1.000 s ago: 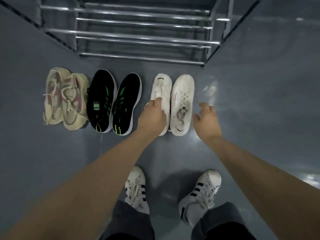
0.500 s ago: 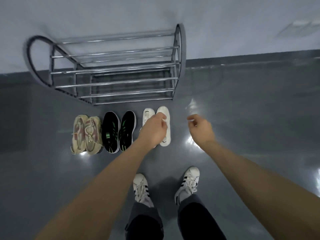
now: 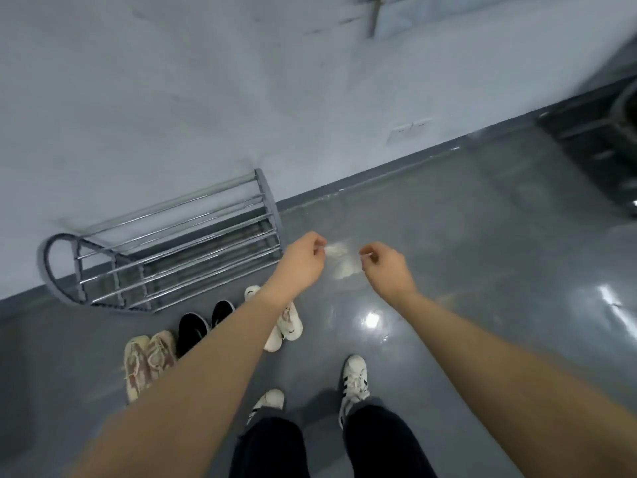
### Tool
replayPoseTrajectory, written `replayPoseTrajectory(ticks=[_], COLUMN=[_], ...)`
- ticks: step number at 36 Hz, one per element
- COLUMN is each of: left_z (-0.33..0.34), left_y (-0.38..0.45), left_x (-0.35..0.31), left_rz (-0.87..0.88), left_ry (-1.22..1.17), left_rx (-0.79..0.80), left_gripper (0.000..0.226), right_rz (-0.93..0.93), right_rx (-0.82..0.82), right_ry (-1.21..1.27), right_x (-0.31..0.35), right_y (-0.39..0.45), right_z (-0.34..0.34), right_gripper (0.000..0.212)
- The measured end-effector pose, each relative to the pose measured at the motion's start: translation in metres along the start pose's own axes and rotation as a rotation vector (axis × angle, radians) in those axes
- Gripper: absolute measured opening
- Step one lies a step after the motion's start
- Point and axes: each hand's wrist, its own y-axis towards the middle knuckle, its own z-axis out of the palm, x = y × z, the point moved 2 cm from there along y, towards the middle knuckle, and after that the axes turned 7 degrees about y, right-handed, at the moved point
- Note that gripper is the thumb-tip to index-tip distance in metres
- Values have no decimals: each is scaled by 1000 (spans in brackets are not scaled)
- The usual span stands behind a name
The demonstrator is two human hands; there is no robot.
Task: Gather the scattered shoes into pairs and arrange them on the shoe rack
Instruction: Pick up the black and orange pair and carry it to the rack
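Striped sneakers (image 3: 353,379), no legible txt.

The glossy grey floor (image 3: 482,270) reflects ceiling light at 4 o'clock. A pale wall (image 3: 206,98) with a dark baseboard (image 3: 396,167) carries a white socket plate (image 3: 408,130) at 1 o'clock.

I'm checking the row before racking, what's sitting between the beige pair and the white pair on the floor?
In the head view, the black pair lies between the beige pair and the white pair, partly hidden by the left forearm.
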Motion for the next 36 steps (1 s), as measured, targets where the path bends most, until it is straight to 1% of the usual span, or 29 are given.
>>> replayPoseTrajectory(ticks=[3,9,13,16,18,23,28,30,31,32,36], left_z=[-6,-6,2,16,27,70,130,148,175,177,231], left_y=[-8,-41,-65,-86,-98,-142,-202,-223,-256,-257,-336], left_x=[-16,-40,-52,-64,-70,-88,-99,-102,-101,-103,-101], left_rz=[53,241,348,420,448,558,685,711,749,747,816], left_ry=[58,210,296,361,400,447,534,548,567,569,625], left_rx=[56,217,327,419,442,542,663,713,775,777,898], left_gripper=[25,22,17,20,20,25,24,25,24,24,21], right_rz=[48,125,162,215,258,368,455,481,517,509,583], right_rx=[-53,-233,-364,-484,-545,-688,-872,-916,-968,-965,-1060], right_ry=[71,253,398,482,523,628,714,741,754,755,749], right_x=[-4,-12,-19,-33,-44,-84,-133,-149,-167,-167,-204], right_y=[-26,-94,-139,-177,-201,-268,-348,-371,-410,-411,-494], right_z=[-14,-24,-24,-24,-23,-23,-20,-16,-10,-10,3], right_gripper=[21,20,19,20,21,21,20,19,20,20,21])
